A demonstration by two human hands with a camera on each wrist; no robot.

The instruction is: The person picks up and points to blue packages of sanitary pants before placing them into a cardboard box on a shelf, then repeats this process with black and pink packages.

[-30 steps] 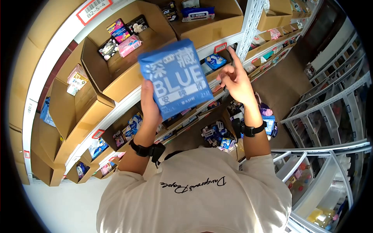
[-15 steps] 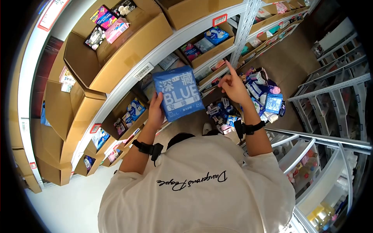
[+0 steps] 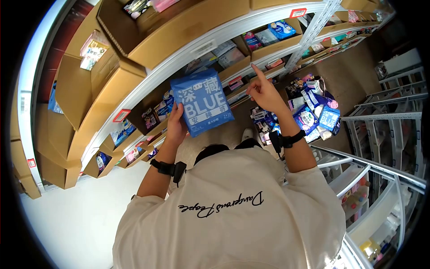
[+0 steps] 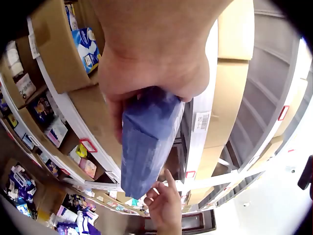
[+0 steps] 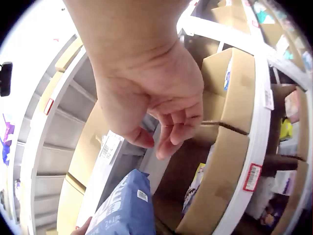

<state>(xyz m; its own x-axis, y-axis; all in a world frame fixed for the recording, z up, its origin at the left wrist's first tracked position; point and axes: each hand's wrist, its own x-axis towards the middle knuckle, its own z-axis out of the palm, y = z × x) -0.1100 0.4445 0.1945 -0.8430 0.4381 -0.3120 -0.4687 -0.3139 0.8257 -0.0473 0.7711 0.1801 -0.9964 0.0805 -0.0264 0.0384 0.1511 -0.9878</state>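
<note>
My left hand (image 3: 177,125) grips a blue package of sleep pants (image 3: 201,103) by its left edge, with the thumb on the front. Large white lettering, including "BLUE", faces up in the head view. The left wrist view looks along the narrow side of the package (image 4: 149,147). My right hand (image 3: 267,95) is off to the right of the package, holding nothing. Its index finger points out towards the shelf while the other fingers bend loosely. In the right wrist view, a corner of the package (image 5: 128,208) shows below that hand.
Cardboard bins (image 3: 192,33) with scattered packs line the shelf ahead. A pile of packs (image 3: 316,110), including a similar blue package (image 3: 329,118), lies on the floor at right. A white shelf post (image 3: 320,29) rises beyond the right hand. Grey racks (image 3: 389,130) stand at far right.
The head view has tilted down, so more floor and the pile show. The blue package has come lower, away from the upper bins, still in the left hand. The right hand keeps pointing.
</note>
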